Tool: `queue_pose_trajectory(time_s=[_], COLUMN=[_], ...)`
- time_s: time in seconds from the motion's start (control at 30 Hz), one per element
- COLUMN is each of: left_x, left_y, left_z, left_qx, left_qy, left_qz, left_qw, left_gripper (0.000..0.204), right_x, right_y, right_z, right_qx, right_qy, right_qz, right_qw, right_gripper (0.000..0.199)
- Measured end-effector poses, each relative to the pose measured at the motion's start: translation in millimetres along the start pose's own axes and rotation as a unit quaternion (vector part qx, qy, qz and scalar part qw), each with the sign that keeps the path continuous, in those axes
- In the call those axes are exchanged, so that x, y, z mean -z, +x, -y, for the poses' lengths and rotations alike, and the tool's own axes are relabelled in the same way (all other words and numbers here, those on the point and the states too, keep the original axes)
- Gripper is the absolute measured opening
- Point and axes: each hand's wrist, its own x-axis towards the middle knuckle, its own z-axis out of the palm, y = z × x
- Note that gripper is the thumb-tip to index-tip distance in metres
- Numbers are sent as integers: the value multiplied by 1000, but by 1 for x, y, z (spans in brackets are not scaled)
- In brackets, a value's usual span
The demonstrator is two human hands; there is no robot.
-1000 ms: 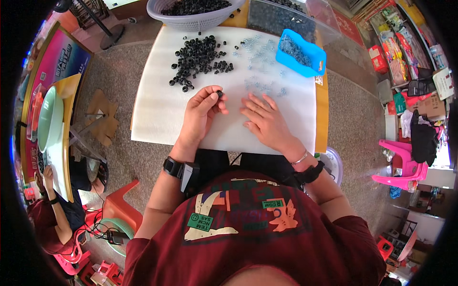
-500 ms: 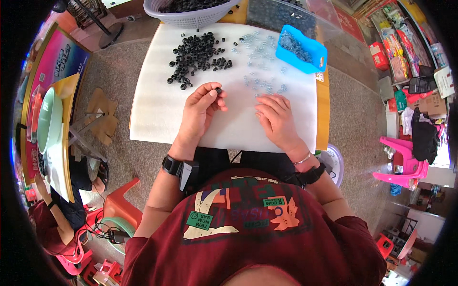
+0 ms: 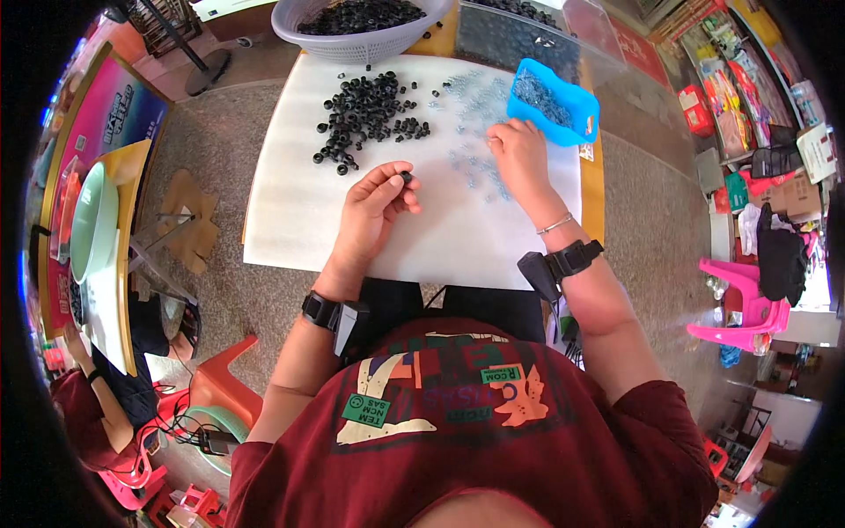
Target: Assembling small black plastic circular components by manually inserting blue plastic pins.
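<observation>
My left hand (image 3: 374, 207) is over the middle of the white sheet, pinching a small round black piece (image 3: 406, 177) between thumb and fingertips. Farther off, on the right, my right hand (image 3: 521, 154) is closed with its fingertips together, right by the near left side of a blue plastic tray (image 3: 572, 131). Whether those fingertips hold anything is too small to tell. Small clear pieces (image 3: 471, 97) lie scattered beside the right hand, and more of them fill part of the tray. A loose heap of small black ring-like pieces (image 3: 365, 106) spreads beyond my left hand.
The white sheet (image 3: 299, 220) covers most of a wooden table. A grey basket (image 3: 352, 46) of black pieces stands at the far edge, beside a transparent bin (image 3: 519, 42). Pink stools (image 3: 748, 304) are at the right. Another person's arm (image 3: 107, 405) shows at the lower left.
My right hand has moved away from me, from the near side of the clear pieces to beside the blue tray. My left hand stays almost in place, still pinching the black piece.
</observation>
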Motion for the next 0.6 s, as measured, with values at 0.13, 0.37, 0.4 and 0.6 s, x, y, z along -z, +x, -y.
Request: queue_pose_trajectory(time_s=[0.13, 0.37, 0.4, 0.6], left_x=[-2, 1, 1, 3], left_y=[0, -2, -1, -1], left_z=[-2, -1, -1, 1], left_qx=[11, -10, -13, -20], left_qy=[-10, -38, -47, -38], left_qz=[-2, -5, -1, 8], left_qw=[1000, 999, 999, 999], left_gripper=[22, 21, 21, 22], right_x=[1, 39, 38, 33], right_y=[3, 6, 5, 9], right_z=[1, 86, 94, 110], right_qx=[-2, 51, 61, 122], right_qy=[52, 196, 206, 170], right_qz=[-2, 91, 95, 102], right_qw=[999, 975, 972, 972], right_gripper=[4, 7, 7, 4])
